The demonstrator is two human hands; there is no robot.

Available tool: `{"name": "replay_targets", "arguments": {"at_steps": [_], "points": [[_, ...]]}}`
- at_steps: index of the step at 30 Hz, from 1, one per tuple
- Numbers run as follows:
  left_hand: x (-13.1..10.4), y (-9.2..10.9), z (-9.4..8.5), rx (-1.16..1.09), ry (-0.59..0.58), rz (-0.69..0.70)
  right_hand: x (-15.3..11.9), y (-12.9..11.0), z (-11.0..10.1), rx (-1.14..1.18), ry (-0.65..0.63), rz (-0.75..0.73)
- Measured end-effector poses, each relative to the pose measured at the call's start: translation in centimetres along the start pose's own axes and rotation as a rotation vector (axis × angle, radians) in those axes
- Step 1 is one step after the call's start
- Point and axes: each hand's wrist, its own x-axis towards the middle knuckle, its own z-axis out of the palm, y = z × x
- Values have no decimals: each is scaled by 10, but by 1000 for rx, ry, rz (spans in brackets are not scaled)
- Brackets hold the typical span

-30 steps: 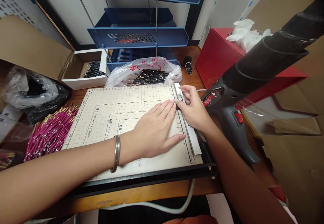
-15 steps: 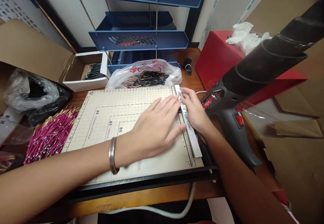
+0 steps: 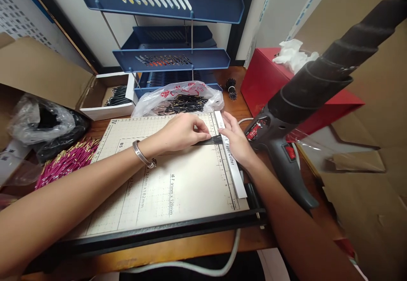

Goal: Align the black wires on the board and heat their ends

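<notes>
My left hand [image 3: 181, 133], with a metal bangle at its wrist, pinches thin black wires [image 3: 205, 142] between thumb and fingers. These wires lie across the paper cutter [image 3: 190, 179] and run to the right under its white labelled strip [image 3: 233, 173]. My right hand [image 3: 237, 142] is curled along the far side of that strip, its thumb over the strip's edge near the wires. What its fingers close on is hidden.
Behind the cutter is a plastic bag [image 3: 146, 105] of black wires, below blue shelves [image 3: 174, 58]. Magenta wires [image 3: 68, 160] are piled left, near a white box [image 3: 108, 111]. A heat gun [image 3: 280, 132] and a red box [image 3: 257, 75] stand right.
My left hand has lifted from lying flat near the strip, moved left and up, and now pinches black wires. My right hand stays by the strip, its thumb now over the edge.
</notes>
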Motion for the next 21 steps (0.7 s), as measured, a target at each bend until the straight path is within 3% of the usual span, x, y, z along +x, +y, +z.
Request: {"name": "replay_targets", "arguments": {"at_steps": [7,17,21], "points": [[8,4,2,97,8,0,4,4,-3,-20,-67,-28],[-2,5,-10,213,-133,61,21,10,-9,34,-39,-5],[-2,0,-12,232,-101,39,37,11,-7,25,-22,-16]]}}
